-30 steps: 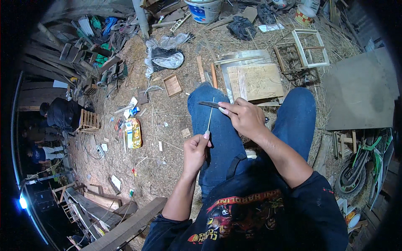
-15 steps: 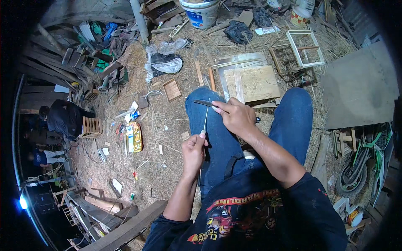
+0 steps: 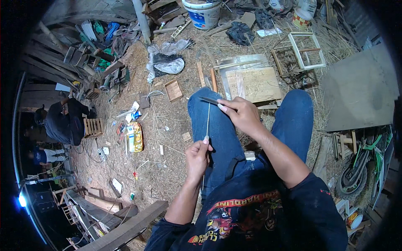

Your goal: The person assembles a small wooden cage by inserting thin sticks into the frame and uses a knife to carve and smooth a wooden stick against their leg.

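My left hand is closed, pinching a thin pale strip between thumb and fingers over my left thigh. The strip runs up toward the knee, and its lower end comes out below the hand. My right hand grips a knife, its handle hidden in the fingers. The dark knife blade points left and crosses the strip near its upper end. Whether the edge bites into the strip is too small to tell.
Ahead of my knees lie a wooden board and a small wooden box. A yellow packet lies at left, near a seated person. A large panel and a motorcycle wheel are at right, a beam at lower left.
The knife blade has shifted slightly right with my right hand. My left hand has moved a little lower along my thigh. The seated person at left has changed posture.
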Demonstrator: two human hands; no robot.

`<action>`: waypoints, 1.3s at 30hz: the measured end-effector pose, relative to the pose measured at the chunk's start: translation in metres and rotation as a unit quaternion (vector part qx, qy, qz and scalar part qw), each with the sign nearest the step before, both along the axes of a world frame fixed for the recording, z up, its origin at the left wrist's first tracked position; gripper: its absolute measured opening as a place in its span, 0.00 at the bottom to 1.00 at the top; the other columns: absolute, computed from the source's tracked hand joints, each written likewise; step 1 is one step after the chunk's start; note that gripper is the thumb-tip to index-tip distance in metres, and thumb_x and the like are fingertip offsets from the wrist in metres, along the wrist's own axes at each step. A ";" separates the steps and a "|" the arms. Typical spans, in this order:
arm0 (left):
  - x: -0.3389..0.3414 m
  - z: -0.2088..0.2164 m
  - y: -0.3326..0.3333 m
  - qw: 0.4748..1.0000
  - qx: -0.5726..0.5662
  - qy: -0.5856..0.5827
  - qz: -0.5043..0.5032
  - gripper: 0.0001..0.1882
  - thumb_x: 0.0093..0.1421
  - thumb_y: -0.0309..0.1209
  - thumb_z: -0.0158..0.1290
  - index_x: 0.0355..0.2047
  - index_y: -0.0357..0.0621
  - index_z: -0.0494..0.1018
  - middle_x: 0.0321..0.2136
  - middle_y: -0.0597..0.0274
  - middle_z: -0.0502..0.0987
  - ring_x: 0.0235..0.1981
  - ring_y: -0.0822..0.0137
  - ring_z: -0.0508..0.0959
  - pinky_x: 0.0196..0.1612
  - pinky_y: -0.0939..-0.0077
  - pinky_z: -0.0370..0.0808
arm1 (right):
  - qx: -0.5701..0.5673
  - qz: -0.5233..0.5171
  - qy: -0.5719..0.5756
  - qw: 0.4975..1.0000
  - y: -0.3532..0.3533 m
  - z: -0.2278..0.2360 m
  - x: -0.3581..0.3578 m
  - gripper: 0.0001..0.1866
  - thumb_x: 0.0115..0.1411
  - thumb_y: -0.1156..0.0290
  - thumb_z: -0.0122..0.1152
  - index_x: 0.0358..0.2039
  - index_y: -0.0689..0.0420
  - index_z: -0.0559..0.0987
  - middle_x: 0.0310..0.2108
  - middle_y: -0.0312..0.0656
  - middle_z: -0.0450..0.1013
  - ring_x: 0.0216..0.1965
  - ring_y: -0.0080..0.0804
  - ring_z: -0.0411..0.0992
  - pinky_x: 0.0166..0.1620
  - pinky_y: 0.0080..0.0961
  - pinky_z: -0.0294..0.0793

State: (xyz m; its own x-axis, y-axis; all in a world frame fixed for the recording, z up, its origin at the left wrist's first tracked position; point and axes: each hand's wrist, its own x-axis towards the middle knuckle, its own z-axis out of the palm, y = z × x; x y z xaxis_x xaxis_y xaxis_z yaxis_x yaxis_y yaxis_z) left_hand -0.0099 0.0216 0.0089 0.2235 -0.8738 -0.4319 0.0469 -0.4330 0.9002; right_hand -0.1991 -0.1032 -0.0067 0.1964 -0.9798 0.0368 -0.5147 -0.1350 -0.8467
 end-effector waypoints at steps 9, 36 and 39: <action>-0.001 -0.004 -0.003 1.000 0.005 -0.008 -0.010 0.18 0.71 0.38 0.56 0.24 0.42 0.77 0.12 0.75 0.68 0.11 0.83 0.61 0.15 0.82 0.52 | -0.070 0.007 0.057 0.996 0.019 -0.005 0.001 0.13 0.63 0.58 0.63 0.47 0.35 0.87 0.27 0.38 0.73 0.28 0.38 0.78 0.31 0.36 0.76; -0.004 -0.001 -0.003 1.000 0.006 -0.011 0.023 0.16 0.67 0.35 0.61 0.24 0.40 0.79 0.11 0.75 0.68 0.10 0.84 0.60 0.15 0.82 0.51 | -0.045 0.001 0.056 0.997 0.020 0.003 0.002 0.14 0.64 0.57 0.64 0.49 0.38 0.87 0.26 0.39 0.72 0.29 0.37 0.76 0.33 0.35 0.73; -0.001 -0.006 -0.002 1.000 0.000 0.002 0.020 0.16 0.68 0.36 0.60 0.24 0.40 0.79 0.11 0.75 0.68 0.10 0.84 0.60 0.15 0.82 0.51 | -0.052 0.005 0.063 0.997 0.018 -0.002 0.003 0.14 0.64 0.58 0.65 0.49 0.38 0.87 0.26 0.39 0.72 0.29 0.37 0.76 0.33 0.34 0.73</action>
